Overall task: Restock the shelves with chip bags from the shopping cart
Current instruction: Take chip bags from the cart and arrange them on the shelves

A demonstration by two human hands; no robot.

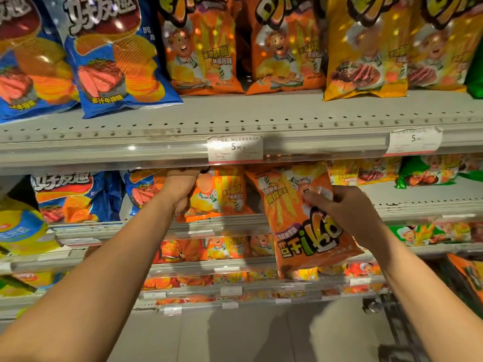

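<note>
My right hand [347,212] grips an orange chip bag [292,220] that hangs upside down in front of the second shelf [418,202]. My left hand [181,190] reaches under the upper shelf edge and holds the side of an upright orange chip bag [219,197] standing on that second shelf. Its fingertips are hidden behind the bag. The two orange bags are side by side, with a narrow gap between them.
The upper shelf [235,113] carries blue, orange and yellow chip bags, with price tags [235,150] on its front rail. Lower shelves hold more bags. A dark cart frame [397,327] with an orange bag [467,275] shows at the lower right. Grey floor lies below.
</note>
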